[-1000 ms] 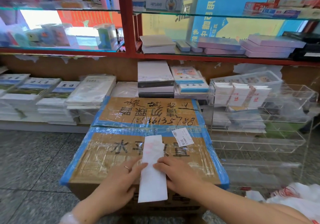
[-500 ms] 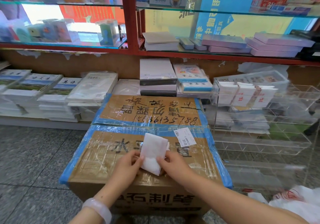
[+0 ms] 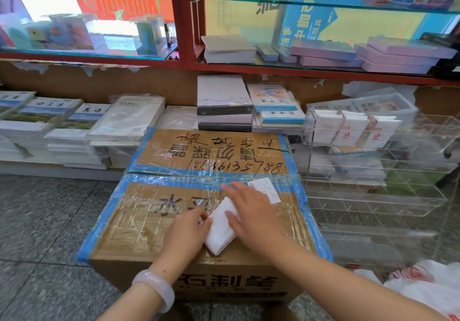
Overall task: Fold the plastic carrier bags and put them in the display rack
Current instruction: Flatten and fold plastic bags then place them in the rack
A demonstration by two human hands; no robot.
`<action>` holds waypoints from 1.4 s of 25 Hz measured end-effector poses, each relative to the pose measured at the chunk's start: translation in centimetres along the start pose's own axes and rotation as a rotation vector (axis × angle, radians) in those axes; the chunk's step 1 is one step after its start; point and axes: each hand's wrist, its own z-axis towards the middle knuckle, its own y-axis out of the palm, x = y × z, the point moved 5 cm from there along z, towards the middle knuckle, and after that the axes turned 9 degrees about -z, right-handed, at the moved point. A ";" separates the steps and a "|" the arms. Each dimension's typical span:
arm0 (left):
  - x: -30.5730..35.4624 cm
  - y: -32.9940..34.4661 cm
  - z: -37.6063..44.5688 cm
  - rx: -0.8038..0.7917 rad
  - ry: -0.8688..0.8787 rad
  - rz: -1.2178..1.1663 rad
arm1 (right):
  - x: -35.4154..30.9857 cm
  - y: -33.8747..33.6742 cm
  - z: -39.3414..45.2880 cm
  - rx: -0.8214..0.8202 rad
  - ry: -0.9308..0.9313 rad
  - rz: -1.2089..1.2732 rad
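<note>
Cardboard box, sealed with blue and clear tape, stands on the speckled floor and serves as the work surface. A folded white carrier bag lies flat on the near part of its top, one corner pointing toward the person. The right hand rests palm down on the bag, fingers straight and loosely spread, covering its far right portion. The left hand touches the bag's left edge; its fingers curl at that edge, but whether they pinch the plastic cannot be told. A pale bangle sits on the left wrist. A white label is stuck to the box top just beyond the right hand.

A clear acrylic display rack stands just beside the box on the right; folded white bags stand upright in its top tier. More loose white bags lie on the floor at lower right. Stacks of books line the low shelf behind the box.
</note>
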 end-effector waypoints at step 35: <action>-4.4 0.9 -9.8 -0.297 -0.698 -0.812 | 1.2 3.9 -1.7 -0.459 -0.192 -0.039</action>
